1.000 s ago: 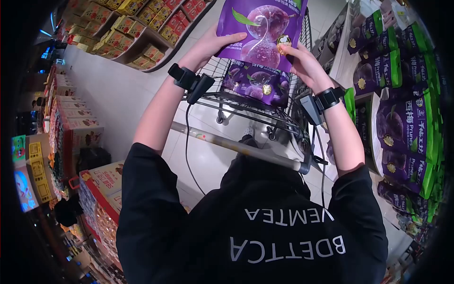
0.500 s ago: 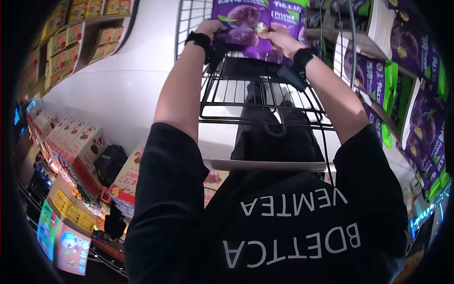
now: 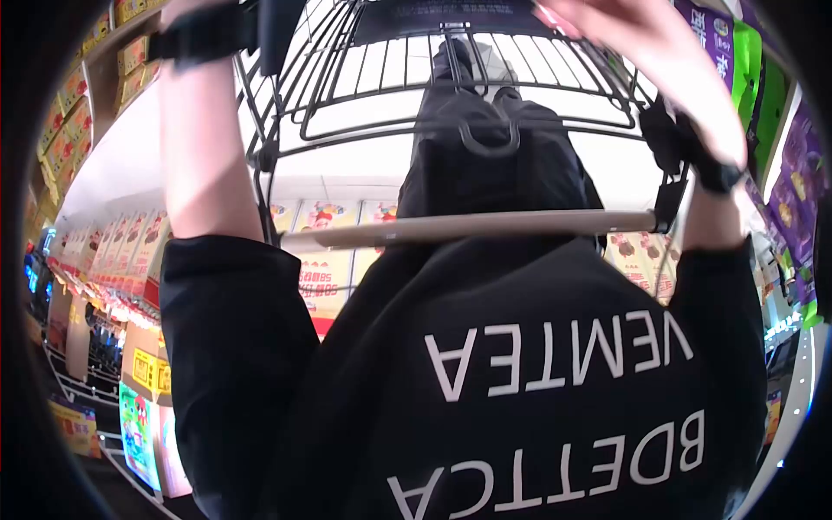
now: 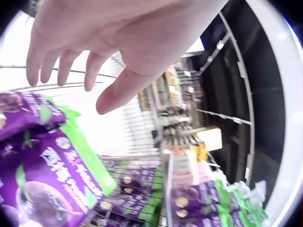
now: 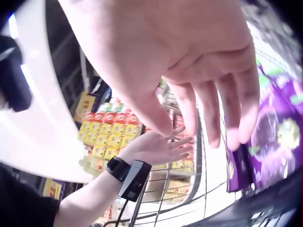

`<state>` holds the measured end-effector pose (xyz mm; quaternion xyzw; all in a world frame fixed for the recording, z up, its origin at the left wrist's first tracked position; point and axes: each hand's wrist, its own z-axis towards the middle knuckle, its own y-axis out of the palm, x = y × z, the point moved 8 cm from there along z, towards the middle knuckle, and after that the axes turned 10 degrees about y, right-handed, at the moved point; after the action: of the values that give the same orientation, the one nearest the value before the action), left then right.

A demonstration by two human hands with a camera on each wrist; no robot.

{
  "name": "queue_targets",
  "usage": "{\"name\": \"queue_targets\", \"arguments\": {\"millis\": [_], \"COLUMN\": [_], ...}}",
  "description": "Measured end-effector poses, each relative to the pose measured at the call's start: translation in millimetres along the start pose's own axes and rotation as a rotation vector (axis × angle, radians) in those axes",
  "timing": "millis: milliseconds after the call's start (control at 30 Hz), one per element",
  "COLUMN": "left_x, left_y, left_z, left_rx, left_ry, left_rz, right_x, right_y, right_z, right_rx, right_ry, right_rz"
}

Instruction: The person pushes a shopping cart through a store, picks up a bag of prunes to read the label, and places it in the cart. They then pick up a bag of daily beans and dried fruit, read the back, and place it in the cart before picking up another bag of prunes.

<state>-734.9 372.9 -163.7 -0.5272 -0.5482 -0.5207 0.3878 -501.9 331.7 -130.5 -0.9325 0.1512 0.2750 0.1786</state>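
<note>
Both hands hold nothing. My left hand (image 4: 118, 42) has its fingers spread and relaxed, above purple-and-green prune pouches (image 4: 57, 175) in the left wrist view. From the right wrist view, the same left hand (image 5: 156, 149) shows open beside the cart's wire side. My right hand (image 5: 199, 61) hangs with its fingers loosely extended downward. Its fingertips overlap the edge of a purple prune pouch (image 5: 274, 142) in that view. In the head view the right hand (image 3: 637, 39) is at the top edge, and the left hand is mostly cut off.
The black wire shopping cart (image 3: 381, 91) stands before the person, its pale handle bar (image 3: 451, 225) near the waist. Prune pouches (image 3: 793, 191) line the right side. Yellow boxes (image 3: 65, 147) fill shelves at left, and printed cartons (image 3: 130, 243) stand lower left.
Earlier both hands held a prune pouch, lowering it toward the cart. Now they have let go and moved apart. The head view has shifted, leaving the pouches out of it at the top.
</note>
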Motion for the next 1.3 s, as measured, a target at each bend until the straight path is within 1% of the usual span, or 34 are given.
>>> {"name": "queue_targets", "arguments": {"millis": [33,67,100,133,167,200,233,267,300,333,367,433,500,533,600,633,667,700,767,800,867,967,1033,1100,1167,1200,1267,1300], "left_x": [35,76,105,120,130,139,143,132,115,100,77,19,-15,-21,-16,-18,-16,-12,-13,-16,-19,-30,-33,-40,-45,-46,-53,-56], "left_y": [17,36,56,44,31,52,73,96,116,132,148,155,153,152,156,163,170,177,197,205,220,248,263,274,285,293,297,304], "left_z": [-11,-27,-47,-65,-90,-113,-135,-152,-169,-182,-195,-227,-247,-251,-260,-268,-275,-279,-294,-303,-319,-345,-359,-375,-388,-392,-405,-409], "left_rx": [-0.129,-0.085,-0.027,0.124,0.272,0.134,0.001,-0.16,-0.314,-0.333,-0.347,-0.28,-0.361,-0.343,-0.22,-0.192,-0.162,-0.138,-0.116,-0.108,-0.079,-0.093,-0.101,-0.055,-0.057,-0.069,-0.042,-0.045], "left_ry": [-0.05,0.035,0.118,0.102,0.069,0.073,0.09,-0.022,-0.139,-0.041,0.055,-0.037,-0.322,-0.302,-0.126,-0.13,-0.088,-0.038,-0.027,-0.059,-0.08,-0.185,-0.12,-0.115,-0.138,-0.107,-0.191,-0.186], "left_rz": [-0.052,0.168,0.376,0.374,0.365,0.408,0.459,0.567,0.676,0.854,1.032,1.05,1.224,1.232,1.366,1.374,1.431,1.489,1.493,1.486,1.463,1.4,1.439,1.448,1.425,1.401,1.387,1.379], "right_x": [7,3,14,13,15,30,46,69,92,98,99,106,105,108,112,118,122,129,139,145,156,177,185,194,204,205,214,217], "right_y": [-2,3,17,24,30,47,61,78,97,99,100,102,102,101,108,114,118,122,125,127,132,140,146,152,159,160,165,168], "right_z": [-26,-60,-80,-96,-114,-124,-127,-130,-130,-131,-137,-143,-150,-147,-147,-148,-154,-160,-178,-184,-199,-220,-229,-242,-250,-255,-261,-265], "right_rx": [0.027,0.043,-0.124,0.0,0.217,0.233,0.256,0.206,0.092,0.258,0.451,0.5,0.613,0.524,0.537,0.537,0.595,0.606,0.655,0.618,0.602,0.537,0.471,0.558,0.554,0.583,0.589,0.583], "right_ry": [-0.089,0.028,0.157,0.003,-0.167,-0.153,-0.144,-0.08,-0.006,-0.072,-0.145,-0.248,-0.164,-0.085,-0.107,-0.114,-0.168,-0.185,-0.264,-0.222,-0.231,-0.186,-0.104,-0.176,-0.191,-0.207,-0.188,-0.208], "right_rz": [-0.005,-0.076,-0.1,-0.157,-0.256,-0.379,-0.435,-0.486,-0.514,-0.482,-0.546,-0.483,-0.63,-0.528,-0.608,-0.674,-0.673,-0.677,-0.659,-0.651,-0.66,-0.668,-0.73,-0.712,-0.715,-0.724,-0.754,-0.764]}}
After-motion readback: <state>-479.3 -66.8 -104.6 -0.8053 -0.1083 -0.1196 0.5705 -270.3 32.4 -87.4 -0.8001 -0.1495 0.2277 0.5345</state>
